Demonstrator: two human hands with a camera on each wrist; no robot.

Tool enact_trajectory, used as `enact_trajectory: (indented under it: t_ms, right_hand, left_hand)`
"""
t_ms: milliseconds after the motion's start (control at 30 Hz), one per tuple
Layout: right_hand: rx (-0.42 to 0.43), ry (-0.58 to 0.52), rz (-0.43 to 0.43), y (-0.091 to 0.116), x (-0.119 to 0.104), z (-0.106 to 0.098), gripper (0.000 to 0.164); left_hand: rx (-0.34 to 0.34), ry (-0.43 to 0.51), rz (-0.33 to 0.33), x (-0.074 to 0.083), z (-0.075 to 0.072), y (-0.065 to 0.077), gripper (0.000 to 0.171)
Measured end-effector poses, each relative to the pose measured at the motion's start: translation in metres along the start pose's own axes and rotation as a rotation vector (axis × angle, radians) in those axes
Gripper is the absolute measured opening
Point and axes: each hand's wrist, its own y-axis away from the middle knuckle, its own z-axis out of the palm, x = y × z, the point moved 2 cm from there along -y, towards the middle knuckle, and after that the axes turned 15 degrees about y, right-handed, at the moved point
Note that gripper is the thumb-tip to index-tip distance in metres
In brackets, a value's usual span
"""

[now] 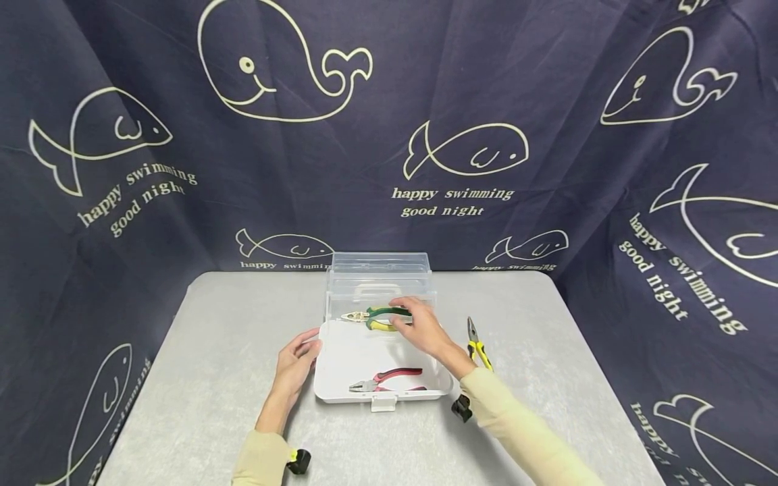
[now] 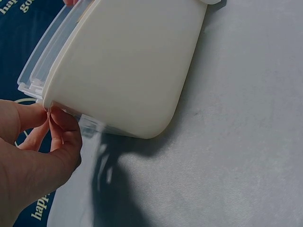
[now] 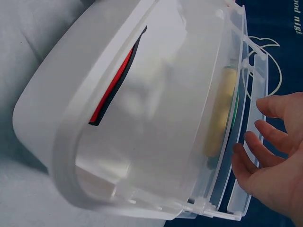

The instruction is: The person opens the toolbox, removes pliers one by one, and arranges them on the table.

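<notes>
A white storage box [image 1: 346, 354] stands with its clear lid [image 1: 379, 263] raised at the back. My left hand [image 1: 296, 364] is at its back left corner; in the left wrist view, thumb and fingertips pinch the rim there. Green-and-yellow pliers [image 1: 381, 325] lie along the back edge, by the lid, their jaws toward the left. Over their handles reaches my right hand [image 1: 422, 331]. Seen from the right wrist, its fingers are spread and loosely bent beside the clear lid, with nothing between them. Red-and-black pliers [image 1: 398, 371] lie inside the box near the front wall.
Needle-nose pliers [image 1: 476, 347] with yellow-and-black handles lie on the grey table [image 1: 243, 324], right of the box beside my right forearm. A white latch [image 1: 383, 403] sticks out from the box's front. Dark printed cloth [image 1: 389, 148] hangs behind the table and at both sides.
</notes>
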Motion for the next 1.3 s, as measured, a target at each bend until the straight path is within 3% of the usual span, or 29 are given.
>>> enact_trajectory:
  t_ms: [233,500,800,1300]
  right_hand:
    - [-0.073,0.069,0.004,-0.006,-0.004,0.009,0.037]
    - [-0.106,0.096,-0.068,-0.012,-0.011,0.018,0.038]
    - [-0.143,0.152,-0.086,-0.015,-0.022,0.025,0.038]
    - [-0.183,0.144,-0.125,-0.014,-0.018,0.025,0.041]
  left_hand:
    - [-0.011,0.010,0.005,-0.001,0.000,0.000,0.038]
    - [-0.019,0.005,-0.003,-0.002,-0.001,-0.002,0.039]
    - [-0.006,0.004,0.000,-0.002,0.000,-0.002,0.038]
    - [-0.008,0.015,0.000,-0.001,0.000,0.000,0.040]
